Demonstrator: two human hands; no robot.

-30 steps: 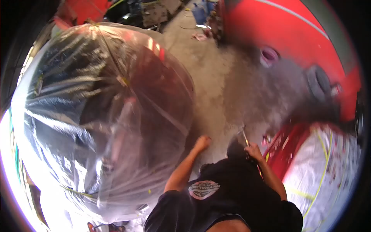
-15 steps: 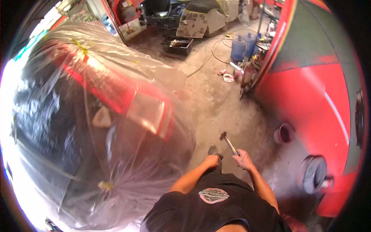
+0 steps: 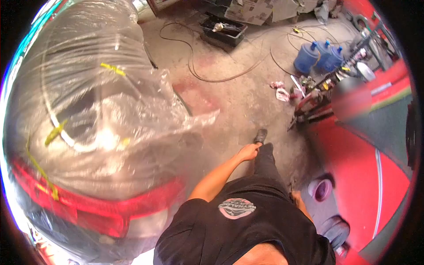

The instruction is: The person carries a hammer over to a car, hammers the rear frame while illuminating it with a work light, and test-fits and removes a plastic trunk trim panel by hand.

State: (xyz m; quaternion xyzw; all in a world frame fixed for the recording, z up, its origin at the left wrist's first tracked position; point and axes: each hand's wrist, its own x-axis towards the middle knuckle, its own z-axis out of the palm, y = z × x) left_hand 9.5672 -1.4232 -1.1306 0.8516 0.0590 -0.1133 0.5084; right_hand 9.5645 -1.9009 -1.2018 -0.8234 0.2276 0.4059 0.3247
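Can't tell either grip; wrapped car (image 3: 110, 168) left of left hand (image 3: 249, 151); right hand (image 3: 299, 201) partly hidden, tub (image 3: 314, 189) just right of it; 3 jugs (image 3: 323, 55) well ahead.

Shirt (image 3: 194, 234): black, short-sleeved
Emblem (image 3: 237, 209): 1 oval, pinkish and white, lettered
Trousers (image 3: 266, 161): dark, long
Shoe (image 3: 261, 134): 1 visible, probably black

Left hand (image 3: 250, 152) out front; right hand (image 3: 298, 200) lower, perhaps curled, partly hidden.

Right hand (image 3: 297, 198) partly hidden, its hold unclear
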